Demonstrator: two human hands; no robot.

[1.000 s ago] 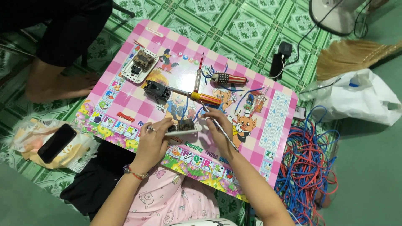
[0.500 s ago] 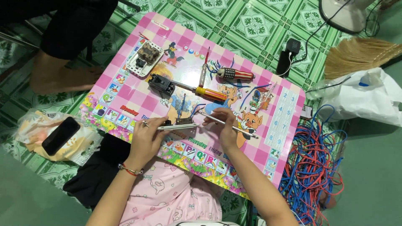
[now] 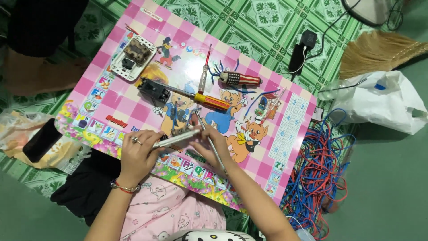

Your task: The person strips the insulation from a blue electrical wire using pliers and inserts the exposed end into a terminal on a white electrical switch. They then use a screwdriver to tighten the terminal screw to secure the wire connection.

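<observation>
Two hands at a small part on a pink cartoon-printed table, each holding a thin tool.

The left hand (image 3: 137,151) is closed around a slim silver tool (image 3: 176,139) that runs rightward to a small dark part (image 3: 178,132) lying between the hands; what that part is cannot be told. The right hand (image 3: 210,149) pinches a thin metal rod (image 3: 213,147) that slants across its fingers, upper end beside the same part. Further up the pink table (image 3: 290,129) lie an orange-handled screwdriver (image 3: 209,101), a black switch module (image 3: 154,90), a white socket plate (image 3: 133,58) and a striped-handled tool (image 3: 240,79). Right of the table is a tangle of red and blue wires (image 3: 318,169); beyond it a white plastic bag (image 3: 388,105), contents hidden.
</observation>
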